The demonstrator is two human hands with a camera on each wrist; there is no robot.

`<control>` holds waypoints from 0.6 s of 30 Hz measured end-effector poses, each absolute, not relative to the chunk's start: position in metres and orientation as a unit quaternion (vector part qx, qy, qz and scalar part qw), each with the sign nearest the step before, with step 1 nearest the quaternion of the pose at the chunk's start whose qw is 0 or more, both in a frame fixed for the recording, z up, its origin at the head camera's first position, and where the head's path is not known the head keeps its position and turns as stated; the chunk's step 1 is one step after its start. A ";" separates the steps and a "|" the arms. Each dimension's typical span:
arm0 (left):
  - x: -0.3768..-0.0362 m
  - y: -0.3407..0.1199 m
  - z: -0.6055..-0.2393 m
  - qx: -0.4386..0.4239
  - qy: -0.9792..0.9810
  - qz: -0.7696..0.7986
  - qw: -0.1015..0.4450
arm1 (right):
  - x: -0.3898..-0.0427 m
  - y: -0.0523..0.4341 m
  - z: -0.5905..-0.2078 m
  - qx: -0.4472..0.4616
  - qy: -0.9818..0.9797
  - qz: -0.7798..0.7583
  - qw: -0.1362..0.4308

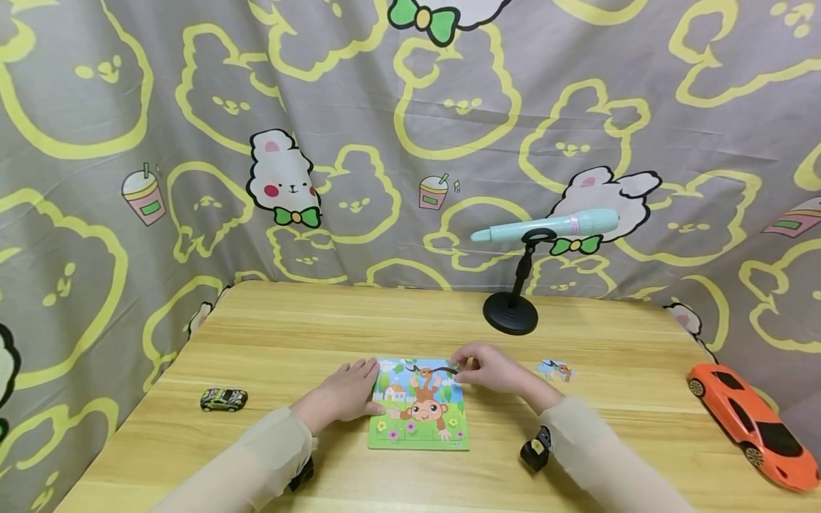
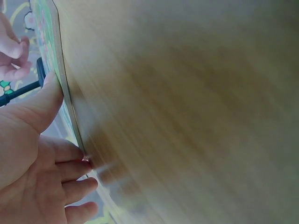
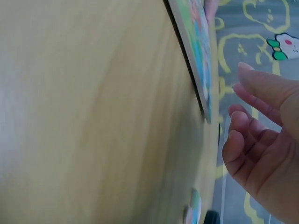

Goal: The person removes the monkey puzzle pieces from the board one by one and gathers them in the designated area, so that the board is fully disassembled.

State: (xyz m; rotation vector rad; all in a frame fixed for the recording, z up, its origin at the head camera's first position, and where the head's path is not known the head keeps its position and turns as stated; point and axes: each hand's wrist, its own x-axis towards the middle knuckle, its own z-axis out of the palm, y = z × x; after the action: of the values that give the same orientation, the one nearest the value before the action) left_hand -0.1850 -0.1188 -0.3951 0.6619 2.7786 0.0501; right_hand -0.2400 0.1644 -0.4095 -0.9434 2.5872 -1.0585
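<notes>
A square jigsaw puzzle (image 1: 420, 432) with a monkey picture lies flat on the wooden table. My left hand (image 1: 346, 392) rests along its left edge, thumb and fingers touching the board, as the left wrist view shows the hand (image 2: 32, 154) too. Over the upper right corner of the board is my right hand (image 1: 492, 368), its fingers loosely bent; in the right wrist view that hand (image 3: 266, 130) shows nothing between thumb and fingers. A loose puzzle piece (image 1: 556, 370) with a brown and blue print lies to the right of it.
Behind the puzzle, a black stand (image 1: 511, 312) carries a light blue microphone (image 1: 545, 226). A small toy car (image 1: 223, 400) sits at the left, a large orange toy car (image 1: 753, 424) at the right edge. A patterned curtain (image 1: 359, 107) hangs behind the table (image 1: 308, 313).
</notes>
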 end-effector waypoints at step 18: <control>-0.186 -0.120 -0.396 0.232 0.962 0.023 0.142 | -0.237 0.138 -0.421 -0.352 0.879 -0.295 0.129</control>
State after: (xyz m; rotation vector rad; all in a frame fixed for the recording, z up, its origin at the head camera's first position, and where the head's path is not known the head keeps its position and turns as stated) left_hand -0.1863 -0.1197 -0.3965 0.6688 2.7764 0.0669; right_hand -0.2366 0.1379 -0.4209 -1.0221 2.5561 -0.8565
